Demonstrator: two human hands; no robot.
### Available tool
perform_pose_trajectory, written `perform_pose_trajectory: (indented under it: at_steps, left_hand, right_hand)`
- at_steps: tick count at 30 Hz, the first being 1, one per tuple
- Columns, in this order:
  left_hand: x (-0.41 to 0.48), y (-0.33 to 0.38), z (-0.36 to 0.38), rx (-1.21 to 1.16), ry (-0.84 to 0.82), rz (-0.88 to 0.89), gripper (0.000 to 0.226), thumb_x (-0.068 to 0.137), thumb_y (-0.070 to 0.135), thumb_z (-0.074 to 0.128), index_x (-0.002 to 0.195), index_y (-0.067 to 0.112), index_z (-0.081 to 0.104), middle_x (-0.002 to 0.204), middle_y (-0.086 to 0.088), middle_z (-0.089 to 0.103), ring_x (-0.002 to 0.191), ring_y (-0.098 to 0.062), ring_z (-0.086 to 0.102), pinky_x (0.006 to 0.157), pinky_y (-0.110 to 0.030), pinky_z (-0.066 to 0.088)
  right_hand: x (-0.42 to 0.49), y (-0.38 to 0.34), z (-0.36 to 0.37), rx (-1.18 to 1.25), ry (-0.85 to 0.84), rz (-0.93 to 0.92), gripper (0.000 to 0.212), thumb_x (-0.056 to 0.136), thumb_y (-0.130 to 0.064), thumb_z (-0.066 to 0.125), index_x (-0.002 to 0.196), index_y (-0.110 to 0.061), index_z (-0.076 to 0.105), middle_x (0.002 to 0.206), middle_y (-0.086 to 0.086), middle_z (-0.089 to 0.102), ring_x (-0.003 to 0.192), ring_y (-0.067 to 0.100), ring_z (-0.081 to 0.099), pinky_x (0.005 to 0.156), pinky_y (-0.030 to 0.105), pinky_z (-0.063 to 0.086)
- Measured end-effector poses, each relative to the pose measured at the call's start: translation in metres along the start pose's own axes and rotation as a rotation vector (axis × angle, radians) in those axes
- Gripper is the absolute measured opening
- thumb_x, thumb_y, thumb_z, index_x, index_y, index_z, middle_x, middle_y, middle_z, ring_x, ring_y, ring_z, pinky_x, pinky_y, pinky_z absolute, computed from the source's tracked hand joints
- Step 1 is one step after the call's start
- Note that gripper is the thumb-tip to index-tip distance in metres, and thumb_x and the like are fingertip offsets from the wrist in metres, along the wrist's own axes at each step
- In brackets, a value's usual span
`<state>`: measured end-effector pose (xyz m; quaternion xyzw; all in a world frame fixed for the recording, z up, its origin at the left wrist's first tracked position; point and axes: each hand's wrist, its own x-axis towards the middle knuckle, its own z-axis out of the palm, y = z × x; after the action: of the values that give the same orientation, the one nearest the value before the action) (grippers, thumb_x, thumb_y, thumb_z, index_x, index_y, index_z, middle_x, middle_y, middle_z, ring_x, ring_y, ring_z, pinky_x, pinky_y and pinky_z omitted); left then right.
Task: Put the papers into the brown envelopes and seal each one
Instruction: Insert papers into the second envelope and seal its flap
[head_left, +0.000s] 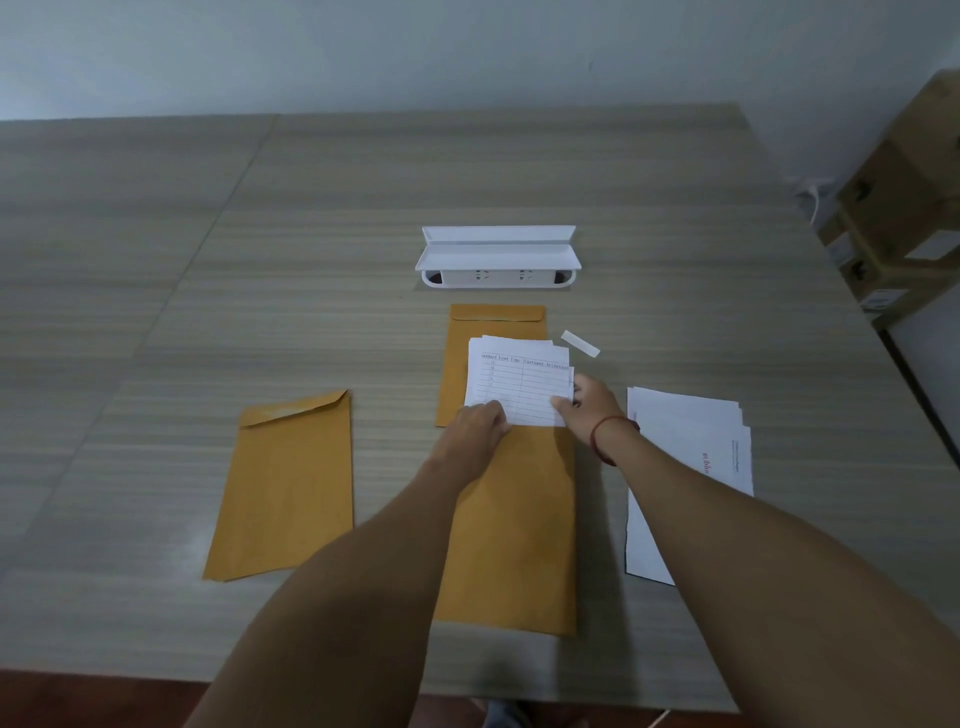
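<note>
A brown envelope (519, 525) lies lengthwise in front of me, its mouth at the far end. A sheaf of printed white papers (519, 379) sticks out of that mouth. My left hand (475, 434) pinches the papers' near left corner at the envelope's opening. My right hand (587, 402) holds the papers' right edge. A second brown envelope (457, 364) lies beyond, partly under the papers, flap folded down. A third brown envelope (288, 488) lies at the left with its flap folded down. A stack of white papers (685, 452) lies at the right, partly hidden by my right forearm.
A white peeled strip (580, 343) lies beside the far envelope. A white pop-up socket box (498, 257) stands open in the wooden table (208, 260) behind it. Cardboard boxes (904, 208) stand off the table's right edge.
</note>
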<state>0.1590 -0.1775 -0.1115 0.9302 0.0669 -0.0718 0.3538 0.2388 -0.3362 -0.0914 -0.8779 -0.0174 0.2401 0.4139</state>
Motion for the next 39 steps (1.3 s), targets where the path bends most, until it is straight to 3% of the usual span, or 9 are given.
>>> perform_pose_trajectory:
  at_steps: [6, 9, 13, 18, 23, 30, 35, 39]
  left_hand:
    - [-0.001, -0.001, 0.003, -0.014, -0.035, -0.037, 0.019, 0.097, 0.019, 0.048, 0.081, 0.011, 0.047, 0.08, -0.005, 0.054, 0.076, -0.022, 0.045, 0.068, -0.034, 0.039]
    - [0.002, 0.005, 0.002, 0.007, -0.067, -0.071, 0.027, 0.1, 0.025, 0.043, 0.082, 0.006, 0.051, 0.087, -0.014, 0.06, 0.08, -0.027, 0.05, 0.076, -0.036, 0.041]
    - [0.005, 0.009, 0.004, 0.052, -0.077, -0.061, 0.036, 0.101, 0.027, 0.041, 0.073, 0.005, 0.051, 0.077, -0.014, 0.055, 0.073, -0.025, 0.047, 0.068, -0.036, 0.038]
    - [0.003, 0.006, 0.012, 0.093, -0.035, -0.044, 0.036, 0.1, 0.023, 0.043, 0.068, 0.008, 0.047, 0.079, -0.019, 0.061, 0.071, -0.026, 0.047, 0.07, -0.044, 0.043]
    - [0.002, 0.006, 0.014, 0.133, -0.032, -0.01, 0.034, 0.1, 0.027, 0.043, 0.07, 0.011, 0.047, 0.08, -0.018, 0.061, 0.072, -0.027, 0.047, 0.07, -0.044, 0.042]
    - [0.004, 0.005, 0.014, 0.154, 0.018, -0.052, 0.035, 0.1, 0.031, 0.039, 0.082, 0.006, 0.056, 0.086, -0.015, 0.06, 0.084, -0.031, 0.051, 0.08, -0.043, 0.043]
    - [0.002, 0.009, 0.013, 0.146, 0.023, -0.057, 0.032, 0.1, 0.031, 0.04, 0.077, 0.011, 0.05, 0.082, -0.012, 0.058, 0.084, -0.032, 0.051, 0.078, -0.045, 0.044]
    - [0.001, 0.015, 0.012, 0.161, 0.064, -0.086, 0.034, 0.101, 0.027, 0.038, 0.093, 0.003, 0.059, 0.094, -0.016, 0.059, 0.094, -0.031, 0.05, 0.084, -0.043, 0.043]
  right_hand:
    - [0.002, 0.005, 0.001, -0.121, -0.069, 0.019, 0.036, 0.096, -0.02, 0.05, 0.131, -0.014, 0.052, 0.131, 0.007, 0.06, 0.117, 0.028, 0.058, 0.101, 0.044, 0.047]
    - [0.004, 0.003, -0.001, -0.128, -0.053, 0.011, 0.034, 0.096, -0.022, 0.048, 0.13, -0.016, 0.052, 0.13, 0.006, 0.061, 0.116, 0.028, 0.058, 0.101, 0.045, 0.047]
    - [-0.001, 0.003, 0.004, -0.127, -0.086, 0.024, 0.036, 0.096, -0.023, 0.05, 0.13, -0.015, 0.051, 0.129, 0.007, 0.06, 0.116, 0.029, 0.057, 0.1, 0.046, 0.047]
    - [0.003, 0.017, 0.008, -0.132, -0.194, 0.043, 0.037, 0.09, -0.024, 0.054, 0.127, -0.02, 0.056, 0.126, 0.001, 0.064, 0.114, 0.025, 0.059, 0.102, 0.045, 0.046]
    - [0.0, 0.005, 0.001, 0.025, -0.06, 0.046, 0.032, 0.094, -0.019, 0.055, 0.124, -0.01, 0.056, 0.12, 0.005, 0.064, 0.109, 0.024, 0.061, 0.098, 0.041, 0.049]
    - [0.003, 0.022, 0.007, -0.151, -0.091, 0.061, 0.038, 0.084, -0.03, 0.056, 0.121, -0.022, 0.06, 0.12, 0.003, 0.067, 0.106, 0.028, 0.063, 0.096, 0.044, 0.051]
    - [0.001, 0.012, 0.006, -0.11, -0.004, 0.013, 0.033, 0.094, -0.029, 0.05, 0.121, -0.014, 0.058, 0.114, 0.006, 0.066, 0.104, 0.03, 0.062, 0.093, 0.043, 0.05]
    - [-0.001, 0.013, 0.005, -0.261, -0.089, 0.022, 0.022, 0.094, -0.028, 0.051, 0.107, -0.014, 0.061, 0.102, 0.008, 0.064, 0.098, 0.031, 0.061, 0.083, 0.038, 0.049]
